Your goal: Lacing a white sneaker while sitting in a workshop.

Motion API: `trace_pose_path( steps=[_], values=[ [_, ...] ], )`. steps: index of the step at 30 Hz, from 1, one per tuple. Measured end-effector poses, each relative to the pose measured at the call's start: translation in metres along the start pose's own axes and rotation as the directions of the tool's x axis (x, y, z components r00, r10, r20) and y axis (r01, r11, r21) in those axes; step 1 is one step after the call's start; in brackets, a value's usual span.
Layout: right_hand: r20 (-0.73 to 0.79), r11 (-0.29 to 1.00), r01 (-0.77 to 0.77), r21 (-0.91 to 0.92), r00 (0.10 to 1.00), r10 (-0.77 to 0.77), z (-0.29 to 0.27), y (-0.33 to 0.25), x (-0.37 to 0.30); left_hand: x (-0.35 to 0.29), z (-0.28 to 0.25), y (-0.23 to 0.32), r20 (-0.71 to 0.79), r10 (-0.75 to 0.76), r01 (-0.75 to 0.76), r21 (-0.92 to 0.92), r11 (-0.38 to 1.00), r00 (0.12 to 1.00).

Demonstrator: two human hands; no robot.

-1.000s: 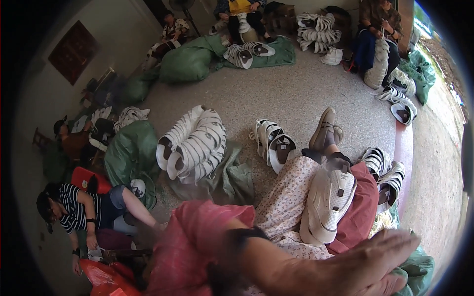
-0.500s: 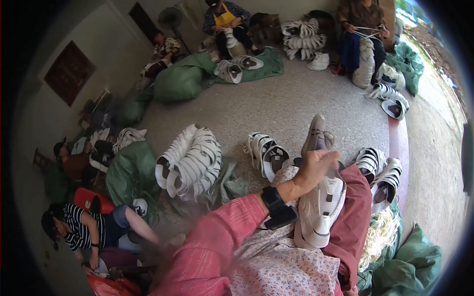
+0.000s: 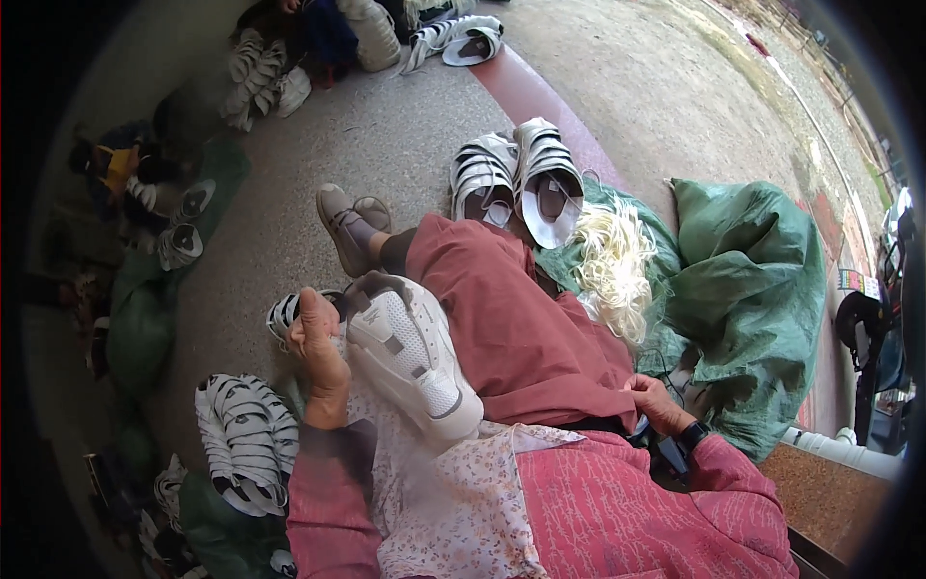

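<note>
A white sneaker (image 3: pixel 410 357) with mesh panels and grey patches lies across my lap, on the floral apron (image 3: pixel 453 516). Just left of it, my left hand (image 3: pixel 320 352) is raised with its fingers curled in and the thumb up. Whatever those fingers may hold is hidden. My right hand (image 3: pixel 661 403) is low at the right edge of my dark red trousers (image 3: pixel 526 309), its fingers drawn together by the cloth. I cannot make out what is between them. Beyond it, a bundle of cream laces (image 3: pixel 614 270) rests on green sacking.
White shoes (image 3: pixel 516 183) stand past my knees. A large green sack (image 3: pixel 748 289) lies at the right. Stacked white shoes (image 3: pixel 249 439) are on the left, with another shoe (image 3: pixel 289 314) behind my left hand. Other people sit along the far left side.
The view has swung to the right, towards the sacks and laces. My left hand has come from above the sneaker to its left side, fingers curled. My right hand now shows fully.
</note>
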State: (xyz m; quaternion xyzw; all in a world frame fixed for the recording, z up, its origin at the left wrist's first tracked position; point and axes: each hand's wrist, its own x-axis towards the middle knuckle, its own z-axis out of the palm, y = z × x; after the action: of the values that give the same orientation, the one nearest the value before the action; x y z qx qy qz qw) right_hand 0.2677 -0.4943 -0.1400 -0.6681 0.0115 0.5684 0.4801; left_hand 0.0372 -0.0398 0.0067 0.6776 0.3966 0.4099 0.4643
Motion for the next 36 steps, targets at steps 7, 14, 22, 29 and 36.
trace_pose_path(
  steps=[7, 14, 22, 29, 36],
  values=[
    [-0.313, 0.969, 0.245, -0.04, 0.918, -0.245, -0.047, -0.033, 0.068, -0.011, 0.006, -0.04, 0.19, -0.127, 0.166, -0.201, 0.965, 0.973],
    [-0.232, 0.872, 0.325, -0.367, 0.875, -0.424, -0.049, -0.048, 0.193, -0.012, 0.008, -0.038, 0.09, -0.166, 0.181, -0.19, 0.965, 0.982],
    [-0.137, 0.362, 0.043, -0.931, 0.879, -0.457, -0.026, -0.043, 0.24, -0.013, 0.013, -0.04, 0.082, -0.118, 0.129, -0.148, 0.981, 0.99],
    [-0.155, 0.869, 0.483, 0.105, 0.872, -0.465, -0.021, -0.137, 0.173, -0.012, 0.011, -0.038, 0.077, -0.11, 0.12, -0.137, 0.983, 0.991],
    [-0.009, 0.145, 0.911, 0.386, 0.161, -0.987, 0.051, -0.312, -0.041, -0.014, 0.008, -0.045, 0.083, -0.119, 0.13, -0.139, 0.982, 0.989]
  ],
)
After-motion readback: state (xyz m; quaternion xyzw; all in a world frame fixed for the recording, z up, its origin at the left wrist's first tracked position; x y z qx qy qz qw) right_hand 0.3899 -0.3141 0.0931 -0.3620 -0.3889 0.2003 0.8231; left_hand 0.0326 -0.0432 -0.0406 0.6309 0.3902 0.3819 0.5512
